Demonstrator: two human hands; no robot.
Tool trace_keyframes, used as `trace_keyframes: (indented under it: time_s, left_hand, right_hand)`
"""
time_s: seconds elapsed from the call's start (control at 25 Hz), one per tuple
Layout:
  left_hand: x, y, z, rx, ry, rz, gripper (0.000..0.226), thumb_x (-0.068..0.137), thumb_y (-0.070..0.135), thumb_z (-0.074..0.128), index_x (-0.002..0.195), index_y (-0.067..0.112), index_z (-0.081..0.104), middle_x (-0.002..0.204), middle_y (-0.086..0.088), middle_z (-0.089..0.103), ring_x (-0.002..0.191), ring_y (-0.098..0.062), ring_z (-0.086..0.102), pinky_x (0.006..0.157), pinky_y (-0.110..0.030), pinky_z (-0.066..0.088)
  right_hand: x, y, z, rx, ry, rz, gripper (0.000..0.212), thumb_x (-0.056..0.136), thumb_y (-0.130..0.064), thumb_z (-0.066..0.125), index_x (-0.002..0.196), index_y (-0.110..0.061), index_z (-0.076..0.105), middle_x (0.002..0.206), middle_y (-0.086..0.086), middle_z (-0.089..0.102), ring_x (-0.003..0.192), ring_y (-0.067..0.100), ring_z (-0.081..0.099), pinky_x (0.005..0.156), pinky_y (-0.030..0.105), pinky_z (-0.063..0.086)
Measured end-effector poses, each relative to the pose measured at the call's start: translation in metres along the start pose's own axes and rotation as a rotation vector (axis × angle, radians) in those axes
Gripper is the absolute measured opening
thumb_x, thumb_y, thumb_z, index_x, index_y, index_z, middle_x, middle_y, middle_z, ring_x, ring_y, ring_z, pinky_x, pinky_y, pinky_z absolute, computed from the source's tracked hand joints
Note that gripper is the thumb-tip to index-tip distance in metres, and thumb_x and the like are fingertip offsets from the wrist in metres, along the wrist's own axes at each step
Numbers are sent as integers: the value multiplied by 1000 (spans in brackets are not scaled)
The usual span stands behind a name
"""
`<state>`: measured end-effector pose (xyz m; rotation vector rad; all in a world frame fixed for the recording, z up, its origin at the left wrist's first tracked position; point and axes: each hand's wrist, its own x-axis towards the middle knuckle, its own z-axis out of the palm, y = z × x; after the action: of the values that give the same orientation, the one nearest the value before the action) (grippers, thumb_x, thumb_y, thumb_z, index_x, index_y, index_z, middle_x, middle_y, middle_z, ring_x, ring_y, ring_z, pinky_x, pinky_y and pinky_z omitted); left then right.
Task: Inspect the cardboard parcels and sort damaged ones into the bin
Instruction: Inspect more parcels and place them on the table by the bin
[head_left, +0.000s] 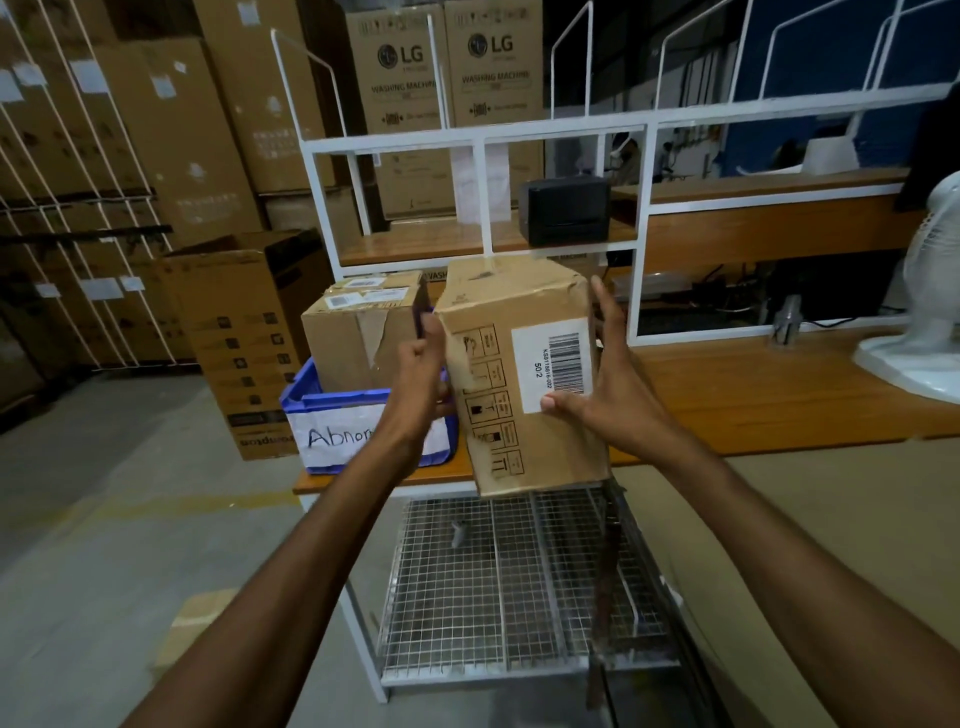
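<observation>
I hold a brown cardboard parcel (519, 332) in the air above the table's front edge, tilted, its white barcode label facing me. Its upper right corner looks crushed and torn. My right hand (608, 384) grips its right side with the thumb on the label. My left hand (423, 364) presses against its left side, fingers curled. Just left stands a blue bin (306, 410) with a white label starting "Abnor". Another cardboard parcel (358, 327), with peeling tape, sits in that bin.
The wooden table (779, 395) runs to the right, carrying a white fan (924, 312). A white metal frame (644, 208) with a black device (566, 210) rises behind. A wire-mesh cage (498, 582) sits under the table. Tall cartons (249, 338) stand left.
</observation>
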<state>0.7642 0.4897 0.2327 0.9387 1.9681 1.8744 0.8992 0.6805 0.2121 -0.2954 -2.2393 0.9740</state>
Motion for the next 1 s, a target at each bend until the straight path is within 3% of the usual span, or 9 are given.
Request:
trace_keyframes:
  time_s: [0.08, 0.16, 0.24, 0.36, 0.48, 0.6, 0.8, 0.92, 1.0]
  left_hand:
    - [7, 17, 0, -76, 15, -80, 88, 81, 90, 35, 137, 27, 57, 115, -5, 78, 104, -22, 76, 84, -43, 60]
    - [6, 18, 2, -65, 39, -108, 49, 96, 74, 43, 124, 35, 55, 112, -3, 74, 106, -25, 73, 88, -47, 60]
    - [6, 7, 2, -41, 46, -118, 21, 106, 51, 50, 120, 35, 52, 113, -3, 71, 111, -29, 70, 96, -54, 59]
    - [6, -11, 2, -62, 12, -91, 41, 105, 41, 59, 140, 27, 44, 125, -5, 67, 117, -27, 69, 99, -52, 59]
    - [4, -20, 2, -36, -65, -14, 66, 99, 26, 71, 152, 25, 32, 141, 3, 56, 118, -12, 66, 91, -31, 62]
    - [9, -18, 0, -5, -105, 15, 80, 94, 38, 74, 159, 28, 28, 143, 12, 54, 121, -6, 62, 100, -38, 58]
    - [3, -29, 12, 88, -11, 88, 55, 97, 18, 74, 137, 16, 36, 137, 1, 56, 98, -6, 75, 73, -24, 63]
    - [5, -37, 10, 184, -57, 159, 77, 93, 14, 78, 150, 23, 27, 151, -4, 46, 108, -24, 73, 78, -33, 66]
    - [9, -32, 3, 195, -47, 151, 93, 92, 26, 81, 161, 35, 20, 141, 9, 49, 114, -18, 69, 83, -37, 65]
  right_hand:
    - [1, 1, 2, -98, -31, -49, 145, 70, -14, 95, 154, -62, -14, 162, 0, 26, 129, 14, 51, 89, 27, 55]
    - [1, -2, 3, -94, -15, -61, 137, 69, -16, 95, 156, -58, -2, 158, 0, 27, 127, 15, 53, 87, 28, 57]
    - [3, -6, 4, 29, 13, -73, 102, 78, -33, 90, 149, -46, 19, 152, 1, 38, 127, 20, 58, 92, 37, 59]
    - [11, -11, 2, 220, 89, 27, 57, 94, -52, 68, 130, -32, 28, 136, -2, 56, 115, 19, 65, 86, 34, 59]
    - [20, -10, -9, 292, 118, 176, 83, 91, -32, 79, 152, -29, 22, 140, -3, 55, 115, 14, 62, 88, 35, 57]
    - [15, -2, -11, 257, 80, 182, 105, 79, -18, 88, 162, -29, 24, 154, -1, 50, 133, 18, 53, 105, 45, 53]
    - [23, 3, -9, 154, 56, 191, 95, 73, -48, 91, 149, -29, 38, 144, -1, 50, 127, 17, 53, 107, 44, 50]
    - [21, 9, -9, 115, 75, 218, 84, 80, -35, 88, 145, -23, 35, 140, -1, 57, 126, 19, 56, 100, 39, 49]
    - [6, 16, -2, 54, 89, 195, 90, 78, -27, 90, 148, -27, 33, 140, -3, 55, 123, 16, 53, 100, 39, 49]
